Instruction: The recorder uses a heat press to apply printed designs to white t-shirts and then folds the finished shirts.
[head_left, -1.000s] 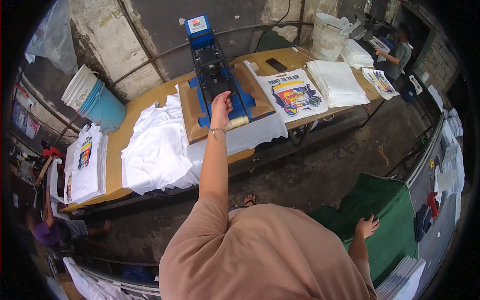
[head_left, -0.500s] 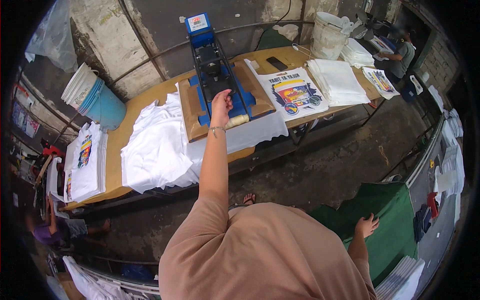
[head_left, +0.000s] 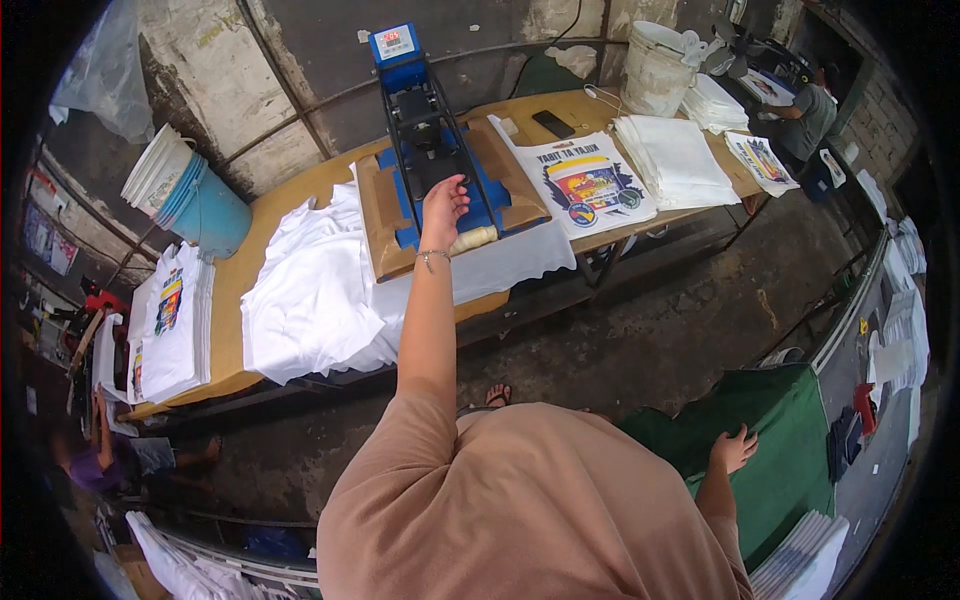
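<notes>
My left hand reaches forward over the front of a blue and black heat press, a bracelet round its wrist. Its fingers are curled in, and I see nothing between them. The press's cream-wrapped handle lies beside and partly behind the wrist; whether the hand touches it I cannot tell. Brown cardboard surrounds the press plate, and white fabric hangs out below. My right hand is out to the side over a green cloth, fingers apart and holding nothing; contact with the cloth is unclear.
White shirts lie left of the press, beside a printed shirt stack and a blue bucket. Rightward are a printed sheet, a phone, white fabric and a white bucket. Two people work nearby, one at each side.
My left hand stays in nearly the same place over the press. My right hand has hardly moved. The person at the far right has shifted, with an arm reaching forward.
</notes>
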